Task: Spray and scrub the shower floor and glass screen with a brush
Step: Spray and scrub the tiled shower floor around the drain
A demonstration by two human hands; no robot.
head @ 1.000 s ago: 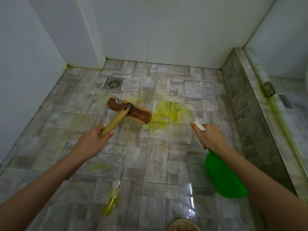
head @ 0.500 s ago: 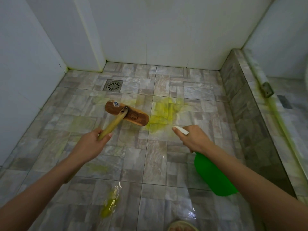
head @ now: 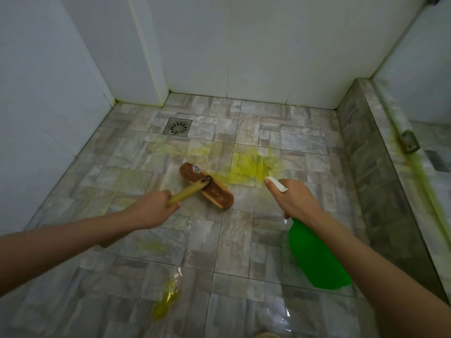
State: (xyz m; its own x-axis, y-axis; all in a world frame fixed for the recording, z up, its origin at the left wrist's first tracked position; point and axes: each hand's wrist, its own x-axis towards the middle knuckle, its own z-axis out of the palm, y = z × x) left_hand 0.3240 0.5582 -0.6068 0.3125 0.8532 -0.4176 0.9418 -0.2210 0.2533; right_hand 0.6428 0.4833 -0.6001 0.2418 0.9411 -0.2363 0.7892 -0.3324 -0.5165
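— Where is the brush (head: 207,189) now?

— On the shower floor (head: 146,272), near the middle, with its wooden head flat on the tiles. Half a second ago the head lay almost crosswise. Now it sits on a steeper slant, far end towards the drain (head: 178,126) and near end swung closer to the person.

— And the hands?

— Well apart. The left hand (head: 152,211) is curled round the yellowish handle (head: 188,191) a little below the head, as before. The right hand (head: 292,201) grips the neck of the green spray bottle (head: 317,259). One finger lies along the white nozzle (head: 277,184), and the bottle's body hangs below the wrist.

— Has the bottle moved?

— Hardly. The nozzle points at the near edge of the yellow-green patch (head: 253,167), which spreads just right of the brush head. The head's slanted edge now touches that patch's left fringe.

— Anything else on the tiles?

— A small yellow puddle (head: 166,303) close to the person, wet sheen beside it, and fainter yellow smears left of the brush. A green streak runs along the tiled ledge (head: 371,152) on the right.
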